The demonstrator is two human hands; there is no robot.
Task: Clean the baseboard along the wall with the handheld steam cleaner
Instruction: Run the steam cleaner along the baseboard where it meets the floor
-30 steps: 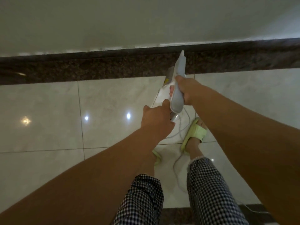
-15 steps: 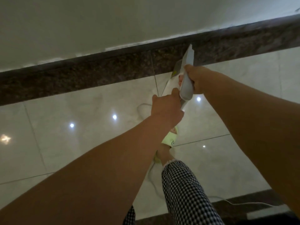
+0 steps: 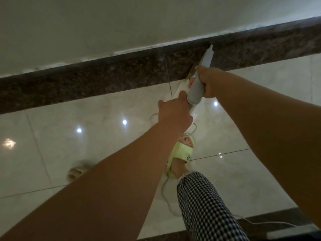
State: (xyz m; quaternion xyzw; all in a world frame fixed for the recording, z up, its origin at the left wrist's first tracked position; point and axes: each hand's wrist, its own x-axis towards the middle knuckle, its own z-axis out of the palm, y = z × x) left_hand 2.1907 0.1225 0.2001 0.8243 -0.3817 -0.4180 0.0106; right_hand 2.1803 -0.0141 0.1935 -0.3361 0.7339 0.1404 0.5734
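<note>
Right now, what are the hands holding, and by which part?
Both hold the steam cleaner. The right hand grips its grey handle, nozzle aimed at the baseboard. The left hand grips the rear end, below the handle.

One handheld steam cleaner, with one white cord trailing over the floor. Two hands: left hand and right hand. Two green slippers: one sharp, one blurred. One dark baseboard. One checked trouser leg. Seven bright reflected spots on the floor.
</note>
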